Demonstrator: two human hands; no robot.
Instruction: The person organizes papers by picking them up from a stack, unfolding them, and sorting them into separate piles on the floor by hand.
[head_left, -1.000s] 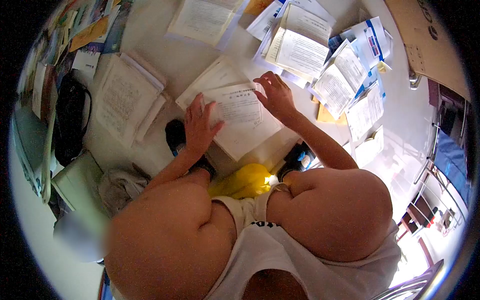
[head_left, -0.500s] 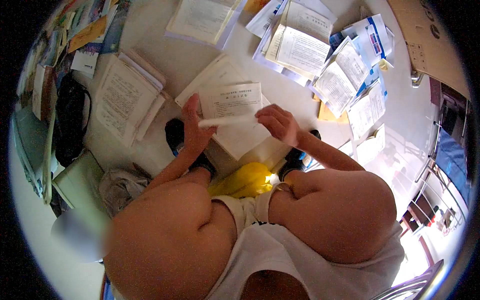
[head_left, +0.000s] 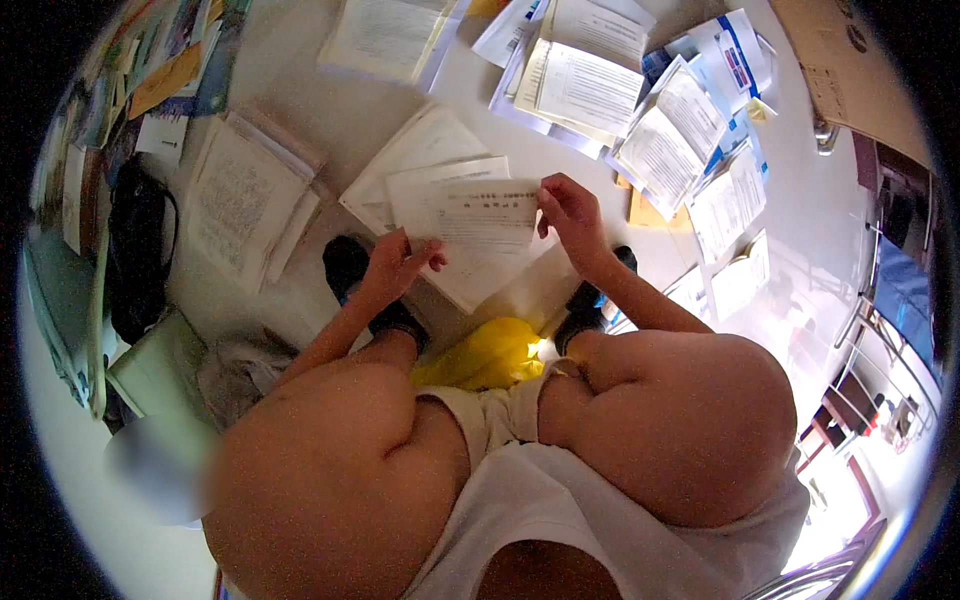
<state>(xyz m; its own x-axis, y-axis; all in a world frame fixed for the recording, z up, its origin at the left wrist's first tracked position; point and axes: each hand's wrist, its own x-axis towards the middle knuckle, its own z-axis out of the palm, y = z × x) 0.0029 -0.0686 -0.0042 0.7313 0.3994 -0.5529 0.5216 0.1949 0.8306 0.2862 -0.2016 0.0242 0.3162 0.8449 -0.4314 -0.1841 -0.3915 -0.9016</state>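
Observation:
A white printed paper [head_left: 487,217] is held tilted between my two hands. My right hand [head_left: 572,222] pinches its upper right corner between thumb and fingers. At the lower left edge, my left hand [head_left: 398,266] has its fingers curled against the same paper; the exact grip is partly hidden. Just behind lies another white sheet [head_left: 450,172], mostly covered by the held one. Both are above a pile of papers [head_left: 425,140] spread on the floor between my feet.
Left of the pile is a stack of printed papers [head_left: 240,200]. Opened booklets [head_left: 590,80] lie at the upper right, near a cardboard box [head_left: 815,60]. A yellow bag [head_left: 485,357] sits between my feet, and a black bag [head_left: 140,245] stands at the left.
The paper, earlier seen nearly edge-on, now tilts so its printed face shows. My right hand has risen slightly, and my left hand has moved down to the paper's lower edge.

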